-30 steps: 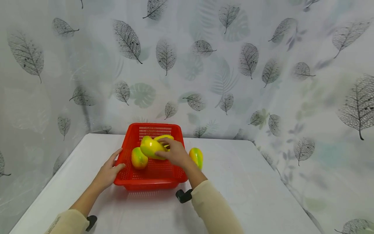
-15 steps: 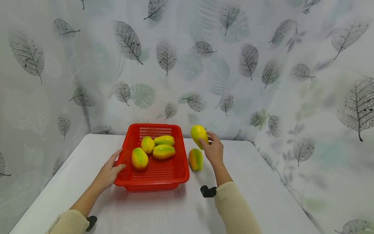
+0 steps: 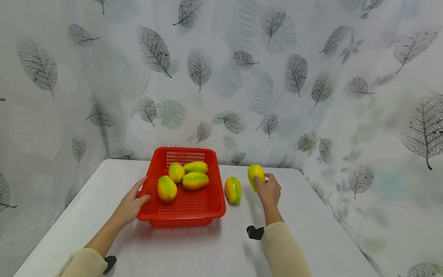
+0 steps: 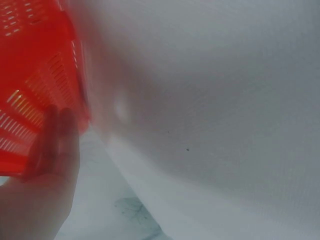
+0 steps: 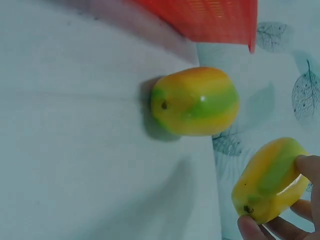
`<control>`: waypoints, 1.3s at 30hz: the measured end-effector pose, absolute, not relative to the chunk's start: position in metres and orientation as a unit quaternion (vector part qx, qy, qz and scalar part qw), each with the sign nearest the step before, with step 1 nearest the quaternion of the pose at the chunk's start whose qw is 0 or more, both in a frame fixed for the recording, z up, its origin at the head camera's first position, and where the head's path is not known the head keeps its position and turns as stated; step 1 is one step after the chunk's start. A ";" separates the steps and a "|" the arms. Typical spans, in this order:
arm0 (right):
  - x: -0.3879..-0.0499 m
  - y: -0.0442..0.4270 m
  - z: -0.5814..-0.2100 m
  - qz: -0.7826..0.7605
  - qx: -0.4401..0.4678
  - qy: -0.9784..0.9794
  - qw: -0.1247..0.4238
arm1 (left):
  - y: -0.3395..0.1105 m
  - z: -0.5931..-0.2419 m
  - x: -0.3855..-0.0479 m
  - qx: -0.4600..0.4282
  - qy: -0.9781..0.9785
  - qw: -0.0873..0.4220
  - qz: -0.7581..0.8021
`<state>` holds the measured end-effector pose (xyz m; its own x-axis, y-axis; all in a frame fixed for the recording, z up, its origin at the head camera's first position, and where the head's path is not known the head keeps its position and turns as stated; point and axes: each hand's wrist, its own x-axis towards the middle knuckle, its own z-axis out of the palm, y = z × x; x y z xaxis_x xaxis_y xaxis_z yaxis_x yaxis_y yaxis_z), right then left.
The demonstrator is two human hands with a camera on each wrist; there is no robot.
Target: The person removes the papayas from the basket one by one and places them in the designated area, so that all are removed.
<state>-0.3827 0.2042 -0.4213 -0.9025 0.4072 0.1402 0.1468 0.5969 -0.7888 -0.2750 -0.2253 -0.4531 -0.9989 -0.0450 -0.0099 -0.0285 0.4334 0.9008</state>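
Observation:
My right hand (image 3: 270, 189) holds a yellow-green papaya (image 3: 255, 177) upright over the right part of the table, thumb on one side and fingers on the other. The right wrist view shows the same papaya (image 5: 272, 182) pinched at the fingertips. Another papaya (image 3: 233, 190) lies on the table between that hand and the red plastic basket (image 3: 183, 216). Several more papayas (image 3: 167, 188) lie inside the basket, towards its back and left. My left hand (image 3: 129, 206) grips the basket's left rim; in the left wrist view its fingers (image 4: 65, 135) lie against the slotted outer wall.
A white cloth covers the table (image 3: 194, 254). Behind and on both sides hangs a pale curtain (image 3: 221, 77) printed with leaves, close to the table's back edge. The basket stands left of the table's middle.
My right hand has lifted a papaya out of the basket and carried it right, past the one on the table, then lowered it somewhat. My left hand stays on the basket.

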 end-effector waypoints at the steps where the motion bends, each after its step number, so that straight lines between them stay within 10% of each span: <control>1: -0.382 0.206 -0.424 0.416 -0.162 -0.882 0.149 | -0.225 -0.453 -0.275 0.022 -0.847 0.008 -0.531; 39: -0.385 0.206 -0.445 0.241 -0.177 -0.950 0.090 | -0.227 -0.454 -0.276 0.010 -0.846 0.012 -0.533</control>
